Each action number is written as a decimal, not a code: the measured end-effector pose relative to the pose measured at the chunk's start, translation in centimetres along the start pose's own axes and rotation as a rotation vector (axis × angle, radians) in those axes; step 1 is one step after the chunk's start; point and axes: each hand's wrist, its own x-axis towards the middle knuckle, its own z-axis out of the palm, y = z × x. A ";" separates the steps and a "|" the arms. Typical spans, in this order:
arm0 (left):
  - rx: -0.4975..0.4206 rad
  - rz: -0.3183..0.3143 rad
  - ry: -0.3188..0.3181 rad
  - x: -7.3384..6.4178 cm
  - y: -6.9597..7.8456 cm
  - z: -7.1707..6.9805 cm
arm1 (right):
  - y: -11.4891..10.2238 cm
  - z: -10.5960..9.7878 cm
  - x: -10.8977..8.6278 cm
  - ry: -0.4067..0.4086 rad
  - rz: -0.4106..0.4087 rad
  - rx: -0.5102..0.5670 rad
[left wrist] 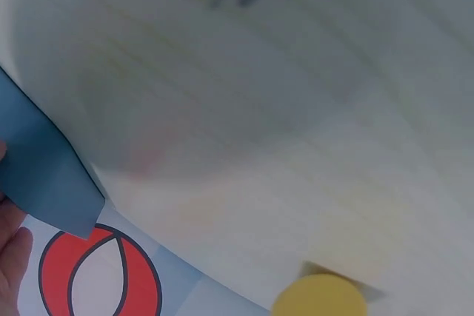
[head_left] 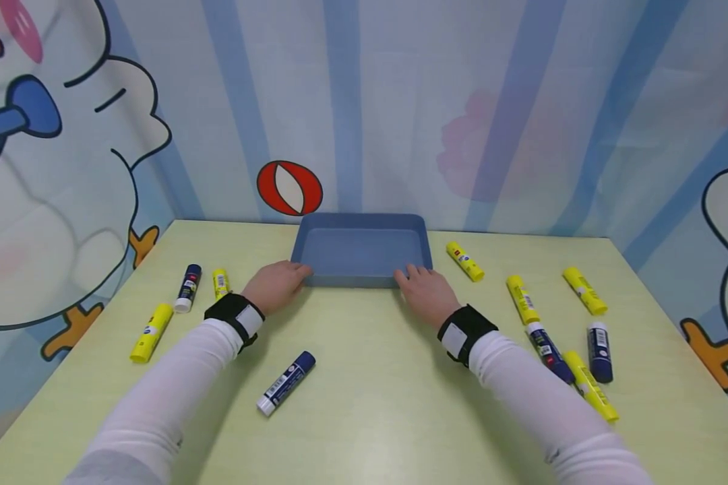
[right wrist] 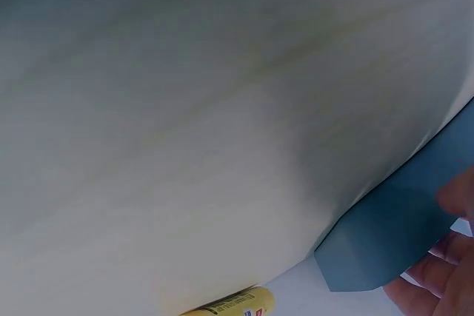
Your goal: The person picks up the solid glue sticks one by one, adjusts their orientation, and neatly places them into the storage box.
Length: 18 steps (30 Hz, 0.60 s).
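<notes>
A shallow blue-grey tray (head_left: 364,281) sits at the far edge of the table, with nothing in it. At its front left corner my left hand (head_left: 277,286) grips the rim. My right hand (head_left: 426,291) pinches the front wall near the right corner, fingers over the rim and thumb on the outside. The right wrist view shows that thumb against the tray wall (right wrist: 392,234). Only a few left fingertips (left wrist: 11,257) show beside the tray in the left wrist view. Closest to the left hand lies a yellow glue stick (head_left: 220,283), partly hidden by the wrist.
Left of the arms lie a yellow glue stick (head_left: 152,333) and a navy one (head_left: 187,288). Another navy glue stick (head_left: 286,382) lies between the forearms. Several yellow and navy glue sticks, including a yellow one (head_left: 464,261), are scattered right. A printed curtain (head_left: 388,101) hangs behind the table.
</notes>
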 end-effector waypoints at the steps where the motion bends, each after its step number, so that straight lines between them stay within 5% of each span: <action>1: 0.000 0.008 0.003 0.0 0.1 -0.1 | 0.0 0.0 0.0 0.002 0.000 0.000; 18: -0.065 0.097 -0.070 -1.3 1.9 -1.4 | 0.0 -2.2 -3.1 -0.079 -0.071 0.032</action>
